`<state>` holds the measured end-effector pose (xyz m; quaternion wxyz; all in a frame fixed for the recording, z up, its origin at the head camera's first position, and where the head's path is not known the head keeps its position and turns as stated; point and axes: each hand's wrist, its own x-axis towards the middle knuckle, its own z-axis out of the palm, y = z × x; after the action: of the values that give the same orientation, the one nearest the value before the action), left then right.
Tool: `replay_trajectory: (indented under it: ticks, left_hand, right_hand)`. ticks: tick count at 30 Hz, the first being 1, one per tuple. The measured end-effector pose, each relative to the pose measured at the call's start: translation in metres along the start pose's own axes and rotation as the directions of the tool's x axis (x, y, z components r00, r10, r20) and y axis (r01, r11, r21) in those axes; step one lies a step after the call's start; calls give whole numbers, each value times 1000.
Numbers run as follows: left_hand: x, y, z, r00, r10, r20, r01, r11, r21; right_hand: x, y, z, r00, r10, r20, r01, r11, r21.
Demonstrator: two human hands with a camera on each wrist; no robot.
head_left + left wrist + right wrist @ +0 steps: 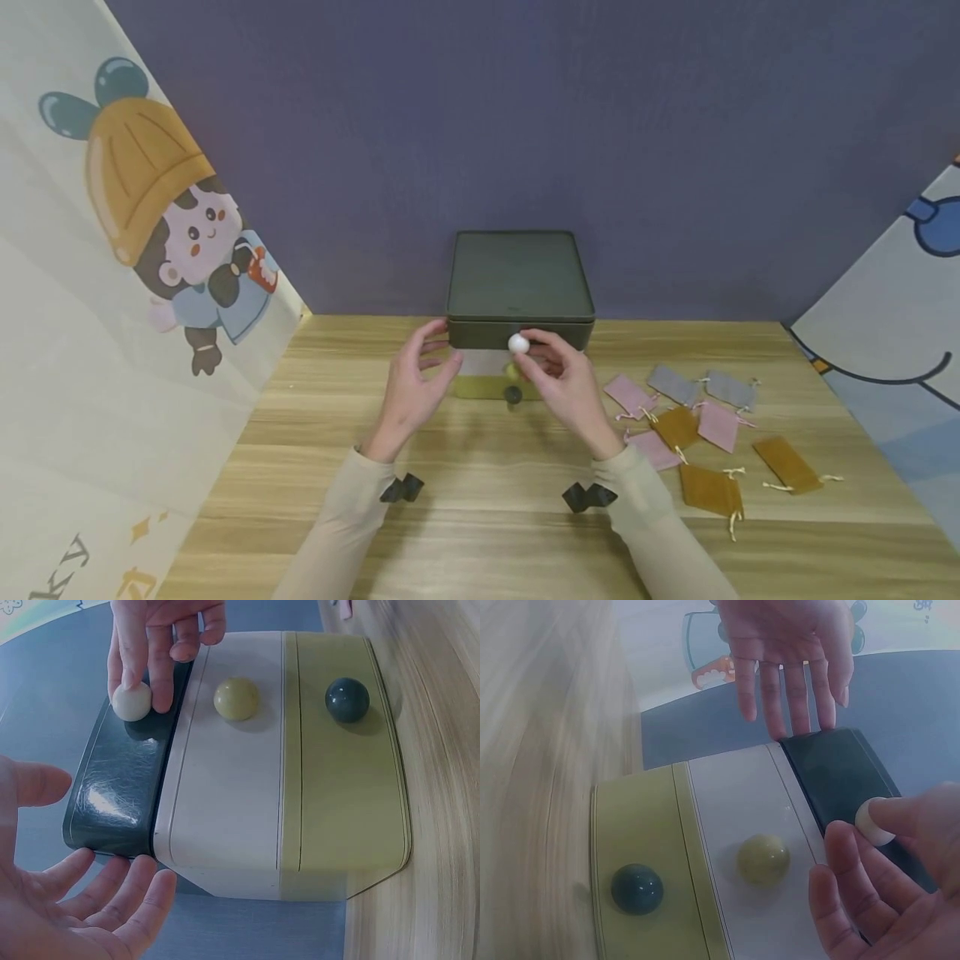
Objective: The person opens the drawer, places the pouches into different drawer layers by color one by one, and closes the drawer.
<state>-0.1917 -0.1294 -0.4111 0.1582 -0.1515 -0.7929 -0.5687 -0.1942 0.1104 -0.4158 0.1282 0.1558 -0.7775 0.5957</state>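
Observation:
A small chest of three drawers [517, 275] stands against the back wall, with a dark green top drawer [112, 787], a white middle one [225, 795] and a yellow-green bottom one [345, 802]. My right hand [566, 387] pinches the round white knob [518, 343] of the top drawer between thumb and fingers. At the chest's left side is my left hand [412, 387], its fingers extended and the fingertips at the top drawer's edge; whether they press on it I cannot tell. A yellow knob [236, 698] and a dark green knob [346, 700] sit on the lower drawers.
Several drawstring pouches lie on the wooden table [480, 533] to the right: pink [718, 426], grey [731, 389] and mustard-brown [712, 490]. A dark blue backdrop [517, 125] rises behind the chest. Cartoon-printed sheets flank both sides.

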Motion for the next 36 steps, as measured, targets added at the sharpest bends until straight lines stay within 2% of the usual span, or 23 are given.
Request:
replay_trajectory:
  ticks: [14, 36]
  left_hand:
    - [0, -2, 0, 1000, -15, 5, 15, 1000, -6]
    - [1, -6, 3, 998, -56, -13, 56, 998, -28]
  right_hand:
    - [-1, 0, 0, 1000, 10, 6, -11, 999, 54]
    - [-7, -3, -1, 999, 53, 13, -54, 997, 47]
